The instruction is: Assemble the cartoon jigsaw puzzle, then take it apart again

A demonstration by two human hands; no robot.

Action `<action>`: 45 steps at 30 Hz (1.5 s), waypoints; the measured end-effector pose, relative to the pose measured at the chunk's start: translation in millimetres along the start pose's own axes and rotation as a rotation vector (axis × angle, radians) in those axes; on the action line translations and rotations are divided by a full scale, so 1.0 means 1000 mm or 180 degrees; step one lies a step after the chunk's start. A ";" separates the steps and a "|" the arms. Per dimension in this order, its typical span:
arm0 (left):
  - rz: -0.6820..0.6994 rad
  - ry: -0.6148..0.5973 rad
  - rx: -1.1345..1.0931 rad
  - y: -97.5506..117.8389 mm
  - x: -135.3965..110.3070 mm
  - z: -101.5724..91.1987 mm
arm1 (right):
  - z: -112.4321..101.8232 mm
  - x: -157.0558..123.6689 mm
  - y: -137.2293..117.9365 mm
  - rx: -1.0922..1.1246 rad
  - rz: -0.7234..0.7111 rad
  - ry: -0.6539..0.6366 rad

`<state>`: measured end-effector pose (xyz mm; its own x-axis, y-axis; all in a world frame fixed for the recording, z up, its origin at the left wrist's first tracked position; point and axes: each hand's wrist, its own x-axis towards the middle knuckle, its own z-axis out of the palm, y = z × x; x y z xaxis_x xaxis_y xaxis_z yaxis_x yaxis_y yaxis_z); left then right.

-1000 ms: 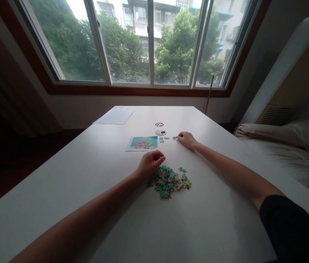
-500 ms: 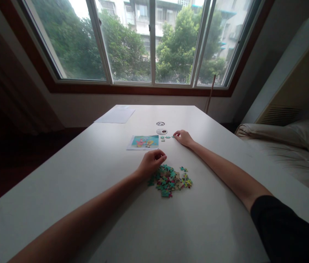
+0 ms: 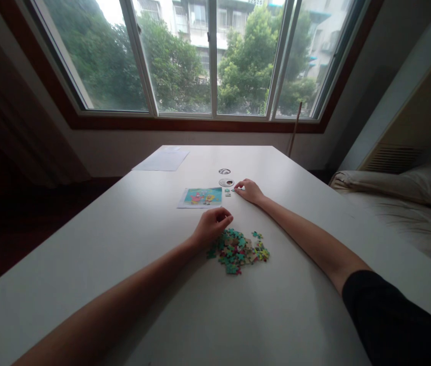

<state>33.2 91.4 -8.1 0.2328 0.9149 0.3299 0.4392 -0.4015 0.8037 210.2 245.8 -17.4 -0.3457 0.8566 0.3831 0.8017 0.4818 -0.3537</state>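
Observation:
My right hand [image 3: 250, 191] is at the row of loose pieces beyond the pile, its fingertips closed on a small jigsaw puzzle piece [image 3: 233, 190] on the table. Just left of those fingertips lie two more puzzle pieces [image 3: 227, 194], one nearer me than the other. My left hand [image 3: 212, 224] rests at the far left edge of a heap of mixed puzzle pieces [image 3: 238, 251]; its fingers are curled in towards the thumb, and whether anything is between them is hidden. Beyond it lies a printed picture card [image 3: 202, 197] with pink and yellow cartoon figures on blue.
Two small round items [image 3: 226, 182] lie beyond the pieces, one behind the other. White paper sheets [image 3: 162, 159] cover the far left corner of the white table [image 3: 85, 264]. A pale sofa [image 3: 391, 203] stands to the right, and windows [image 3: 180, 66] are ahead.
My right hand has moved a little left along the row, and the piece at its fingertips now sits closer to the others. My left hand has stayed by the heap.

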 end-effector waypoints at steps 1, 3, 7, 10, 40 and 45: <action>0.0000 0.0005 0.0002 0.000 0.000 0.000 | 0.001 0.001 0.000 -0.0002 0.0001 0.0004; 0.0003 0.0010 0.0004 0.001 0.000 0.001 | 0.002 0.002 0.001 -0.0006 0.0008 0.0012; 0.0014 0.0011 -0.0002 0.000 0.000 0.001 | -0.001 0.002 0.007 -0.0025 0.0078 0.0041; 0.0013 0.0009 -0.0009 -0.001 0.000 0.001 | -0.004 0.002 0.014 -0.0054 0.0199 0.0060; 0.0001 0.0021 -0.0073 0.000 0.001 0.003 | -0.104 -0.099 -0.034 0.0402 -0.0560 -0.2687; 0.0036 0.0029 -0.0052 0.001 0.001 0.003 | -0.098 -0.099 -0.034 0.0605 -0.0598 -0.2560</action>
<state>36.4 91.6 -8.7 0.2296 0.9107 0.3434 0.4223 -0.4111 0.8079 265.2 126.3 40.4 -0.7642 0.5952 -0.2483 0.6256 0.5905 -0.5099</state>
